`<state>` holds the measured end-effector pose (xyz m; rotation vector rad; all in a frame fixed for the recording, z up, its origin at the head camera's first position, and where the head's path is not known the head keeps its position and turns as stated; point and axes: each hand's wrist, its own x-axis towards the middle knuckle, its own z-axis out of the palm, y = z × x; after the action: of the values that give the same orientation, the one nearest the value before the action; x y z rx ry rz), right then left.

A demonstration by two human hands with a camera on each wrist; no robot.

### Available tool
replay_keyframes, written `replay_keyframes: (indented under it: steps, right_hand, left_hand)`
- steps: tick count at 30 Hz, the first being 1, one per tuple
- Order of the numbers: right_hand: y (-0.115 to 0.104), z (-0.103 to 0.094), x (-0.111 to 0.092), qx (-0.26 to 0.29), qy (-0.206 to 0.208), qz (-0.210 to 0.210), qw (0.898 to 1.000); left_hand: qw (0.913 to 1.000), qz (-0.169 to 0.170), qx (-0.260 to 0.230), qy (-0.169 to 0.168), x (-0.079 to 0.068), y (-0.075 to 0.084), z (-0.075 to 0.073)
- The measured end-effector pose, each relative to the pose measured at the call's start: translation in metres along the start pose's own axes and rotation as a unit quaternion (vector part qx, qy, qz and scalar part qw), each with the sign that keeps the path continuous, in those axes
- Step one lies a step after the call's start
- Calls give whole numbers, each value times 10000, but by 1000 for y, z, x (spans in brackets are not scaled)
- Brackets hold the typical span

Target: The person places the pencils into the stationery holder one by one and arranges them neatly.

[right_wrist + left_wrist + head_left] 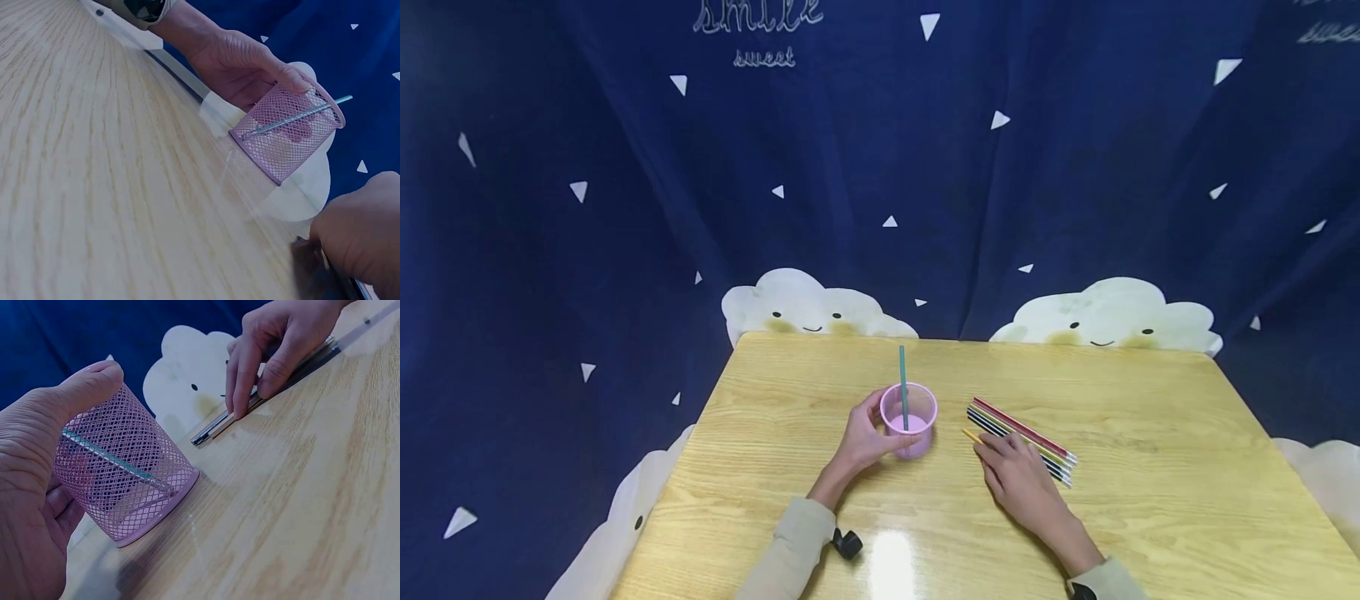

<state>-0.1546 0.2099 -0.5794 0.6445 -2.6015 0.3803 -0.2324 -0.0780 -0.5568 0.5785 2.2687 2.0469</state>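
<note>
My left hand (862, 442) grips a pink mesh pencil cup (917, 452) from its left side, thumb across the near side by the rim. A teal pencil (902, 371) leans inside the cup, its upper part above the rim. The cup's mesh wall (150, 447) lets the pencil show through in the left wrist view. To the right, my right hand (1018, 483) pinches a yellow pencil (972, 436), whose end sticks out past the fingertips; the palm hides the rest. Right beside these fingers lies a row of several pencils (1015, 423), red, yellow and black, partly covered by the hand.
The light wooden table (805, 375) spreads out on all sides of the hands. Behind its far edge hangs a dark blue curtain (865, 150) with white triangles and clouds. A small black device (847, 544) sits at the left sleeve.
</note>
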Motion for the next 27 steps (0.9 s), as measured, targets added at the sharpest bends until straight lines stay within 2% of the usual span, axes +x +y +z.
replay_keyframes:
  steps: [6,12,19,27]
  right_hand:
    - [1,4,-1,-139,282,-376,9988]
    - [0,5,1,-5,476,-538,9974]
    - [0,3,1,30,509,-511,9974]
    - [-6,-11,9,170,270,-307,9990]
  left_hand:
    - [10000,-63,-44,1,-1,2,1]
    - [10000,-39,-25,87,0,-5,0]
    - [10000,24,-67,32,3,-7,2]
    - [9999,101,-77,-15,1,-4,0]
